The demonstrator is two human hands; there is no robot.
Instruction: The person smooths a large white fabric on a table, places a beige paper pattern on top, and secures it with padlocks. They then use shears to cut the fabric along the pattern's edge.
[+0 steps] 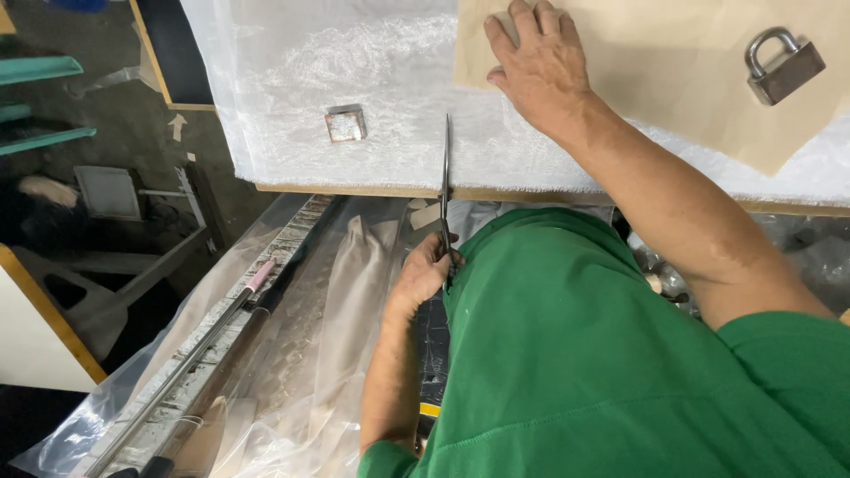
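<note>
Nearest, the left hand (423, 273) is closed on the scissors (446, 190), blades entering the white lace fabric (390, 80) at the table edge (354, 189); farther, the right hand (540, 66) lies open, flat on the tan paper pattern (673, 80), pinning it; a padlock (783, 66) and small metal block (345, 124) weigh the layers down

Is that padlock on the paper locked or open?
Locked: the padlock lies flat on the tan paper pattern, its shackle seated in the body on both sides.

Bright even light on the white fabric (372, 97); dim floor left, sharp focus.
</note>
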